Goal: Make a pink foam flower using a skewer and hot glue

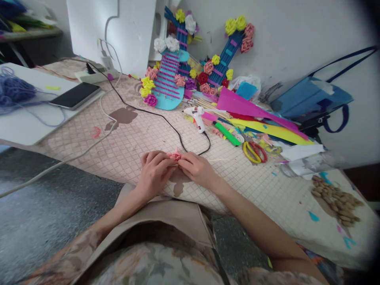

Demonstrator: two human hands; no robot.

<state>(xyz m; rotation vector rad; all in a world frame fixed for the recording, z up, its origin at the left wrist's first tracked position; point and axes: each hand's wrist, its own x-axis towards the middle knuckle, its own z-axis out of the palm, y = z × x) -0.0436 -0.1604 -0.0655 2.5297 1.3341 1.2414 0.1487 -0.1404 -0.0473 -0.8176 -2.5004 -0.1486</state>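
Between my two hands, close to the table's front edge, is a small pink paper flower (176, 156). My left hand (156, 170) grips it from the left with the fingers bent around its side. On the other side, my right hand (194, 168) pinches the flower between thumb and fingers. A thin pale stick (218, 160) pokes out to the right from behind my right hand; whether it joins the flower is hidden. Just beyond my hands, a white hot glue gun (197, 117) lies with its black cord (166, 120) curving across the table.
Scissors (254, 152), a green cutter (227, 133) and coloured paper sheets (252, 113) lie at the right. Peanuts (335, 200) are heaped at the far right. Flower-covered decorations (169, 83) lean at the back. A phone (76, 95) and purple yarn (16, 89) lie left.
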